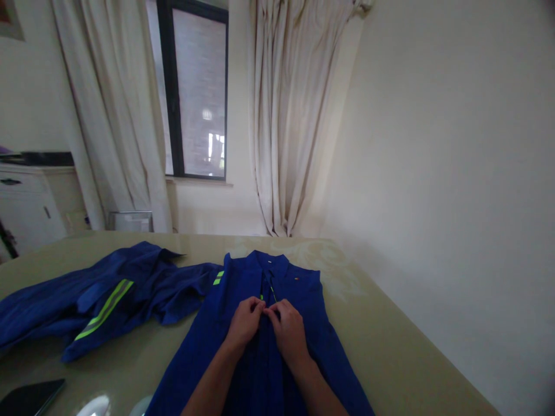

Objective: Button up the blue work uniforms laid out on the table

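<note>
A blue work jacket (303, 292) with a collar and yellow-green reflective strips lies spread on the table, its collar toward the far side. Over its front opening, my left hand (245, 322) pinches the placket edge with thumb and fingers. My right hand (288, 329) is closed just beside it, fingertips almost meeting the left ones at the same spot. Whatever small fastener may be between the fingertips is hidden. Above the hands the front parts slightly, showing thin yellow-green lines inside.
Another blue garment (143, 289) with a reflective band lies crumpled at the left, against the jacket's sleeve side. A dark flat object (32, 397) sits at the near left of the table (390, 346). A wall (455, 202) borders the right side; curtains (286, 115) hang beyond.
</note>
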Available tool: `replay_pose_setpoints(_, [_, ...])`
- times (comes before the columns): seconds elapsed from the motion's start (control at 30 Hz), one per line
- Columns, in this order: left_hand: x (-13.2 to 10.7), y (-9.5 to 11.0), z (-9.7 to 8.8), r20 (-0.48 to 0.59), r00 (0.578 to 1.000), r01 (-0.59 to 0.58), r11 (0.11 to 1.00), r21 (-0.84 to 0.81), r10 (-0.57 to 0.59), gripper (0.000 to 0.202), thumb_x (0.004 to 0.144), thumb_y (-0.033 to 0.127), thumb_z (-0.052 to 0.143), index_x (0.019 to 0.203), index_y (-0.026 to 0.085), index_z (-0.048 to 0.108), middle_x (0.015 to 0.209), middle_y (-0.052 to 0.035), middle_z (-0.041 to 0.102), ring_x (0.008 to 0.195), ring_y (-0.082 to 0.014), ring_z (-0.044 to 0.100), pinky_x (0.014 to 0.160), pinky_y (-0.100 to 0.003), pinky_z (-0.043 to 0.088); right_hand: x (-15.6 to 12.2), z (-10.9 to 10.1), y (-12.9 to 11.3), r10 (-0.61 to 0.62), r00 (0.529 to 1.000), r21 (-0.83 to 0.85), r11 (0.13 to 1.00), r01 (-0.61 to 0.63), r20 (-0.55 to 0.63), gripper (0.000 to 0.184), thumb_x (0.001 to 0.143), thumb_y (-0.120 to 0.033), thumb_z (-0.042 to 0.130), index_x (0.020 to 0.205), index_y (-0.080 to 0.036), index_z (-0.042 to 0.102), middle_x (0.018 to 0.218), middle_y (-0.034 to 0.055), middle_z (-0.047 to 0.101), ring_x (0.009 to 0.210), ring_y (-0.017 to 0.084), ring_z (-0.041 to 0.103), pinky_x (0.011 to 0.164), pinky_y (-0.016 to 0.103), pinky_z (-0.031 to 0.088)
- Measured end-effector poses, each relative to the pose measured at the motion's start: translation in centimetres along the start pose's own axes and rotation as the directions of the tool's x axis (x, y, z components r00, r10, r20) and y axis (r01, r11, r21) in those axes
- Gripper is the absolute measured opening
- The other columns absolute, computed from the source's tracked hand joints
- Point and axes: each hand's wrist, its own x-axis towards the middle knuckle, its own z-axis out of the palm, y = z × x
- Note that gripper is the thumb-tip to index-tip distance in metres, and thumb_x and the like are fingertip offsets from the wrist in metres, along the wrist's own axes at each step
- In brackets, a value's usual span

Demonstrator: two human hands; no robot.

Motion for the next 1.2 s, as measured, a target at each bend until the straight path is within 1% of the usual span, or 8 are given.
replay_pose_setpoints(0.2, [0.1,-0.1,-0.1,0.01,0.999,-0.034,0.999,-0.029,0.035,0.043,0.08,0.062,0.059,0.073,0.02,0.065,0.063,0.0017,0.06,0.058,-0.0158,0.055,0.053,-0.026,0.041,0.1,-0.3,0.1,0.041,0.999,0.087,0.995,-0.04,-0.008,0.021,0.096,-0.032,0.065,0.078,-0.022,0.072,0.083,0.0024,0.07,0.08,0.019,0.068,0.074,0.027,0.046])
replay_pose_setpoints(0.33, [0.2,0.2,-0.2,-0.002,1.0,-0.028,1.0,-0.013,0.028,0.044,0.079,0.063,0.06,0.072,0.02,0.066,0.063,0.0002,0.063,0.06,-0.0174,0.057,0.055,-0.027,0.042,0.1,-0.7,0.2,-0.068,0.996,0.204,0.977,0.056,0.053,0.014,0.094,-0.021,0.064,0.088,-0.022,0.076,0.087,0.0019,0.069,0.084,0.017,0.067,0.077,0.025,0.047])
replay_pose_setpoints(0.47, [0.0,0.1,-0.3,-0.032,0.999,-0.029,0.999,0.019,0.03,0.043,0.08,0.061,0.062,0.078,0.019,0.071,0.067,-0.0019,0.067,0.067,-0.0202,0.062,0.058,-0.027,0.043,0.0,-1.0,0.4,-0.135,0.987,0.2,0.973,0.116,0.083,0.017,0.091,-0.015,0.062,0.096,-0.022,0.077,0.09,0.0021,0.067,0.084,0.017,0.065,0.077,0.024,0.046])
replay_pose_setpoints(0.77, [-0.1,0.2,-0.2,-0.007,0.995,-0.096,0.993,0.067,0.097,0.046,0.085,0.06,0.056,0.079,0.018,0.072,0.072,-0.003,0.07,0.068,-0.0192,0.062,0.06,-0.027,0.043,0.3,-0.6,0.4,-0.049,0.997,0.165,0.986,0.039,0.056,0.014,0.091,-0.018,0.062,0.087,-0.021,0.075,0.089,0.0027,0.07,0.086,0.018,0.067,0.08,0.025,0.046])
replay_pose_setpoints(0.9, [0.1,0.0,-0.1,0.014,0.995,-0.098,0.987,0.125,0.097,0.041,0.091,0.051,0.05,0.081,0.018,0.071,0.068,-0.0012,0.068,0.064,-0.018,0.061,0.059,-0.027,0.043,0.4,-0.4,0.6,0.017,1.0,0.173,0.985,-0.019,0.013,0.011,0.088,-0.023,0.067,0.08,-0.02,0.073,0.083,0.0029,0.07,0.079,0.019,0.066,0.075,0.027,0.045])
replay_pose_setpoints(1.03, [-0.3,0.0,-0.1,0.001,0.995,-0.098,0.967,0.235,0.1,0.033,0.098,0.035,0.045,0.083,0.02,0.069,0.074,-0.0019,0.071,0.071,-0.0185,0.066,0.066,-0.026,0.043,0.5,-0.3,1.3,0.093,0.996,0.226,0.97,-0.09,0.001,0.015,0.087,-0.019,0.06,0.096,-0.019,0.072,0.083,0.002,0.07,0.074,0.019,0.065,0.071,0.027,0.047])
replay_pose_setpoints(1.13, [-1.0,0.2,0.0,-0.024,0.991,-0.117,0.939,0.324,0.132,0.023,0.098,0.028,0.05,0.09,0.022,0.071,0.091,-0.0042,0.076,0.087,-0.0201,0.069,0.076,-0.027,0.042,1.1,-0.5,1.3,0.156,0.988,0.089,0.984,-0.156,0.006,0.038,0.081,-0.007,0.053,0.113,-0.02,0.069,0.098,0.0038,0.071,0.09,0.019,0.068,0.08,0.026,0.049])
replay_pose_setpoints(1.2, [-1.5,0.5,0.2,-0.028,0.988,-0.128,0.918,0.376,0.149,0.022,0.099,0.028,0.05,0.094,0.023,0.071,0.094,-0.0045,0.077,0.089,-0.021,0.07,0.077,-0.028,0.041,2.2,-0.5,0.9,0.197,0.978,-0.091,0.977,-0.191,0.063,0.037,0.083,-0.009,0.052,0.111,-0.024,0.07,0.107,0.0043,0.07,0.099,0.019,0.069,0.084,0.027,0.049])
